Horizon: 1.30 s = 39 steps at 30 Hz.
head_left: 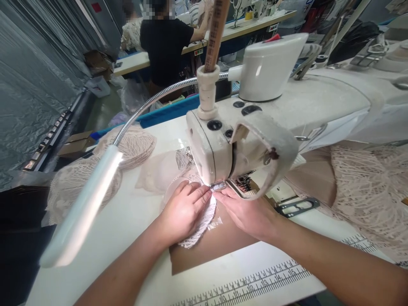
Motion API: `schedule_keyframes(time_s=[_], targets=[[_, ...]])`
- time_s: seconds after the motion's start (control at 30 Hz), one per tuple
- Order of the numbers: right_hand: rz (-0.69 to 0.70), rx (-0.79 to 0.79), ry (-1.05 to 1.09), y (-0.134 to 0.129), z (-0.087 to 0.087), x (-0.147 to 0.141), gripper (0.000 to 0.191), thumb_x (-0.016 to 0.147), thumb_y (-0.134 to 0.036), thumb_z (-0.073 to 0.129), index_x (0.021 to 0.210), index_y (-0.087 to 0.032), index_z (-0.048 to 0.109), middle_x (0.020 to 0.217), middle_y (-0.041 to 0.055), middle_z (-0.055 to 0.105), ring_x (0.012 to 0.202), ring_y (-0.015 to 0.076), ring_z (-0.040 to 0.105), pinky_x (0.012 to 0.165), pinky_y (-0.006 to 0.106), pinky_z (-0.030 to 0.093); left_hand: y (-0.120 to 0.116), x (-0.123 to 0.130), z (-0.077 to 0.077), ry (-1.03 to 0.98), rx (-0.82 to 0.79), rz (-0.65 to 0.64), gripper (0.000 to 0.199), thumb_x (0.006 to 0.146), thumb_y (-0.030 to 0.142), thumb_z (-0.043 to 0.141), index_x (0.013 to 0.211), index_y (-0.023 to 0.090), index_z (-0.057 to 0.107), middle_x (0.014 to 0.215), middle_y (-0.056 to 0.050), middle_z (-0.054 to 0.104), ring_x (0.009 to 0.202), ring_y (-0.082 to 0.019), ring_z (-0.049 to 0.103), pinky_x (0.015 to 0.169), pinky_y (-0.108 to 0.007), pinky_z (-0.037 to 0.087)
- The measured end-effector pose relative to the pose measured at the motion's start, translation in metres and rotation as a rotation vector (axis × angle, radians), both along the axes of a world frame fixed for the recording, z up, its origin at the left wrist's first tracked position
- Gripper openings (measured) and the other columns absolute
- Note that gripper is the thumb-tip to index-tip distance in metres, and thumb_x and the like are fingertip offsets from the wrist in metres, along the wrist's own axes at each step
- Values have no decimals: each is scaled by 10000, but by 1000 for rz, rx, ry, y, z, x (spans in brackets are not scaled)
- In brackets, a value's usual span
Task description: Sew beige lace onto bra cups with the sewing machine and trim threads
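Observation:
A piece of pale lace fabric point(200, 227) lies under the needle end of a white sewing machine point(207, 148). My left hand point(186, 206) presses on the lace from the left, fingers bent and close together. From the right, my right hand point(247, 214) pinches the lace's edge by the metal presser foot point(218, 186); its thumb is partly hidden. Beneath both hands spreads a brown sheet point(194, 259) on the white table. Sheer fabric point(156, 174) extends left of the needle.
A lamp point(83, 208) on a bent metal neck hangs at the left. Stacked lace pieces point(134, 146) lie behind it. More lace point(366, 187) is heaped at the right. A ruler strip point(251, 287) runs along the front edge. Beyond the table, a person in black point(164, 42) works at another bench.

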State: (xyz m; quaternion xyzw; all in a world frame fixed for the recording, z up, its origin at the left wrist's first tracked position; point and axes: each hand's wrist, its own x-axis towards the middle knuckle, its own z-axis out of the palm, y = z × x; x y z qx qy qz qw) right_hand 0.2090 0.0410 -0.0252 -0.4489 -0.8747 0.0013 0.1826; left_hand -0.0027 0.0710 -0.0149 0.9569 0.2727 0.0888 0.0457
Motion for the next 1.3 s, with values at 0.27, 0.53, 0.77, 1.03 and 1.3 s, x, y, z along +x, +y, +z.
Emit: schedule_keyframes(time_s=[0.27, 0.53, 0.77, 1.03, 1.3], targets=[[-18, 3, -9, 1, 0, -2, 313, 820, -70, 454, 992, -173, 694, 924, 80, 670, 831, 206, 592, 766, 338, 445, 2, 1, 6, 14, -44, 72, 332, 915, 258, 408, 1172, 134, 578, 1231, -128, 586, 1131, -326, 463, 911, -473, 398], [-2, 9, 85, 0, -2, 2, 325, 866, -97, 386, 995, -183, 672, 813, 54, 642, 727, 163, 551, 657, 285, 405, -3, -4, 21, 63, -128, 60, 404, 888, 376, 469, 1216, 157, 557, 1275, -145, 527, 1116, -324, 469, 927, -477, 395], [92, -38, 123, -2, 1, 7, 304, 847, -88, 409, 994, -174, 661, 725, 31, 580, 641, 141, 474, 592, 263, 349, -18, -4, 40, 54, -258, 142, 209, 880, 307, 494, 919, 138, 611, 899, -91, 578, 760, -196, 548, 639, -300, 470], [233, -115, 68, -3, 5, 6, 341, 802, -55, 425, 1055, -167, 625, 790, 31, 555, 677, 132, 461, 549, 246, 317, -3, -12, 25, -94, -558, 195, 276, 940, 270, 387, 713, 169, 507, 695, -7, 521, 601, -113, 471, 579, -236, 388], [230, -98, 81, -4, 1, 6, 272, 785, -43, 433, 907, -163, 645, 757, 27, 531, 671, 129, 437, 525, 253, 264, 9, -28, 29, -234, -969, 196, 258, 902, 414, 472, 928, 163, 526, 813, -21, 548, 689, -123, 503, 593, -229, 409]])
